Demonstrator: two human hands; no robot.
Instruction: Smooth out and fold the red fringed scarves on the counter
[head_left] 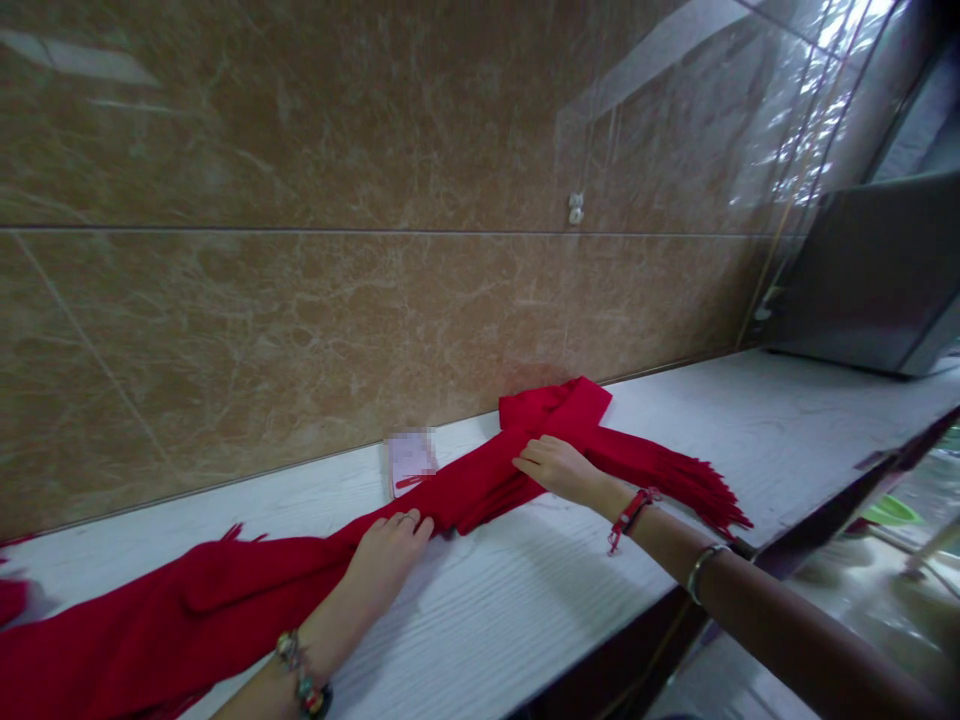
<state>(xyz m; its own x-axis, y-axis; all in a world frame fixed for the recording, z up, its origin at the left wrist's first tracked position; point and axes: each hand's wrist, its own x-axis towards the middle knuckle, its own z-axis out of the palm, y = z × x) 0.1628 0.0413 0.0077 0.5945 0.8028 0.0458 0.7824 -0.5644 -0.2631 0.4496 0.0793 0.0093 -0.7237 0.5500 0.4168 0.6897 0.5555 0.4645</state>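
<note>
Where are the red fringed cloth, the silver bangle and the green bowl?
Red fringed cloth (480, 480): head view, on its middle stretch.
Silver bangle (694, 578): head view, on its curved band.
Green bowl (892, 511): head view, on the middle of its visible part.

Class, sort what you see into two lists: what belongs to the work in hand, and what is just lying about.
In the work:
red fringed cloth, under the left hand and right hand
white counter

Lying about:
pale rectangular item
grey boxy unit
green basin
</note>
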